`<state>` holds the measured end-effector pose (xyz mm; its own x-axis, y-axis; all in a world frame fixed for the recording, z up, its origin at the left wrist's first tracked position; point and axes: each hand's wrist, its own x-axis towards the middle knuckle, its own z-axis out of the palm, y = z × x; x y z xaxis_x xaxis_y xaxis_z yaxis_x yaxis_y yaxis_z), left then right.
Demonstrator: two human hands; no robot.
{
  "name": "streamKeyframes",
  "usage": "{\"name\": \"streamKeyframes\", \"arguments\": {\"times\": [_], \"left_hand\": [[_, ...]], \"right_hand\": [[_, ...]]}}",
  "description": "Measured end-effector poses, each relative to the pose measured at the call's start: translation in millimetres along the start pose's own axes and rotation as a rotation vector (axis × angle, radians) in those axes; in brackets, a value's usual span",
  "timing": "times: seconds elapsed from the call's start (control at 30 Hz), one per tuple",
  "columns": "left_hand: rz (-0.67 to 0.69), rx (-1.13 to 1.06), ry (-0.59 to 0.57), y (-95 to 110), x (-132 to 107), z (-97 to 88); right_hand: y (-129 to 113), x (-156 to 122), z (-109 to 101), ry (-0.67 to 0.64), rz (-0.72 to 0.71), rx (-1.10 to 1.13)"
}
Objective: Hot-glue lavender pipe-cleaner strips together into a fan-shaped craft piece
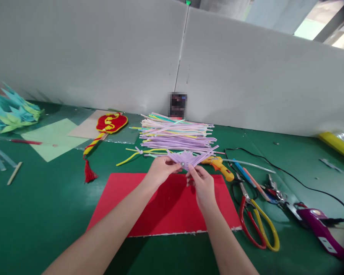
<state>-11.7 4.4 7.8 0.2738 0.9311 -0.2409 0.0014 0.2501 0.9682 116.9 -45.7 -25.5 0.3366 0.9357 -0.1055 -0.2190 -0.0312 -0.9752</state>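
Between my two hands is a fan-shaped bunch of lilac pipe cleaners (186, 157), raised over the red board (172, 206). My left hand (164, 167) pinches its left side with thumb and fingers. On the lower right side, my right hand (199, 177) grips it the same way, fingers curled beneath. Just behind lies a pile of pastel pipe cleaners (174, 133), mostly lilac, pink and yellow. A yellow glue gun (222, 168) rests right of my right hand, its front end partly hidden by the bunch.
Scissors with red and yellow handles (259, 225) and a purple corded tool (321, 229) lie at the right. A red fan-shaped ornament with tassel (111, 123) sits left, near a pale green sheet (53, 137) and blue-green paper leaves (11, 109). A grey partition (88, 57) borders the back.
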Motion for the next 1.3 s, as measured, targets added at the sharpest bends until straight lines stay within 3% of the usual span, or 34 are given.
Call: {"name": "streamKeyframes", "arguments": {"times": [0.23, 0.93, 1.3], "left_hand": [[-0.019, 0.019, -0.005, 2, 0, -2.8], [0.092, 0.129, -0.068, -7, 2, -5.6], [0.145, 0.184, -0.078, -11, 2, -3.4]], "right_hand": [[0, 1, 0, 0.014, -0.013, 0.022], [3, 1, 0, -0.025, 0.011, 0.12], [0, 0, 0, -0.031, 0.001, 0.067]]}}
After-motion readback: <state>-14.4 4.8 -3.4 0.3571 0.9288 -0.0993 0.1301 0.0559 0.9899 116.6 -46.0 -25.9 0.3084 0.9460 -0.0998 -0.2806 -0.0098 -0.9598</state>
